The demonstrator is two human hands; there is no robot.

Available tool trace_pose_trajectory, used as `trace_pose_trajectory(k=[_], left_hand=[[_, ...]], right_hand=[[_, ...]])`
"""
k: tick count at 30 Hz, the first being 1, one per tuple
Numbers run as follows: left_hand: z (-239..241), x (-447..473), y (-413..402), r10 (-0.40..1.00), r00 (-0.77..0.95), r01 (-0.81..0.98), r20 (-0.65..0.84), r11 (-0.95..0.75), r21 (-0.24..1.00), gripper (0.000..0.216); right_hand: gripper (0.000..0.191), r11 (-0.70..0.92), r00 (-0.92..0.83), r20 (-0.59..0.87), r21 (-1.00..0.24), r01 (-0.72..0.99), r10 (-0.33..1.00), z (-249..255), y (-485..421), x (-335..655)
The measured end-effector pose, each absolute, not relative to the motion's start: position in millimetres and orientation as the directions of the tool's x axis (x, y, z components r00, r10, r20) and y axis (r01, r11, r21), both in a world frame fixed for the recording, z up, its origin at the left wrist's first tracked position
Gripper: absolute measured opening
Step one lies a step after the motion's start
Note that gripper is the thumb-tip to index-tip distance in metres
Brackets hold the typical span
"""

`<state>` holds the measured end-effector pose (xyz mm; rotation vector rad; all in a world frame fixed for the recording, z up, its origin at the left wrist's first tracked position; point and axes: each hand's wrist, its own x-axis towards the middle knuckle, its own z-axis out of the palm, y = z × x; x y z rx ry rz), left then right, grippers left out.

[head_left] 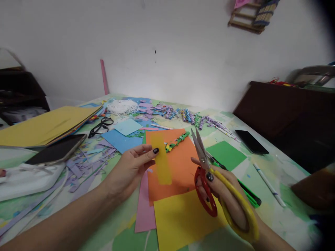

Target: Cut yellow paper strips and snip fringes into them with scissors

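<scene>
My left hand [138, 161] pinches the edge of a yellow paper strip [164, 170], which is upright in front of an orange sheet [183, 174]. In my right hand [225, 188] are scissors [202, 153] with one red and one yellow handle loop. Their blades point up and away, slightly apart, to the right of the strip. A twisted green paper piece [180, 139] with a small yellow flower lies on the orange sheet. Below it are a yellow sheet [180, 223] and a pink sheet [145, 209]. A green cutter [250, 196] is partly hidden behind my right hand.
Purple paper scraps [78, 170], black glasses [101, 126], a phone [57, 148] and a yellow paper stack [49, 125] lie left. Curled paper pieces [187, 115] line the back. Right are a green sheet [226, 155], another phone [251, 141] and a white stick [269, 184]. Another person's fingertip [2, 173] shows far left.
</scene>
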<state>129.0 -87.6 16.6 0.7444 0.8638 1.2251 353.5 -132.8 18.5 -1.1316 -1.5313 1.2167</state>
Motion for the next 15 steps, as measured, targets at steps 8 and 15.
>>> trace_pose_trajectory(k=[8,15], left_hand=[[18.2,139.6,-102.3,0.970,0.170,-0.545,-0.171,0.238,0.804,0.019],[15.2,141.1,-106.1,0.966,0.230,-0.435,-0.118,0.210,0.876,0.014]], right_hand=[[0.033,0.371,-0.233,0.291,-0.776,0.509,0.928,12.2,-142.4,341.2],[0.030,0.358,-0.273,0.246,-0.773,0.524,0.930,16.9,-145.7,337.8]])
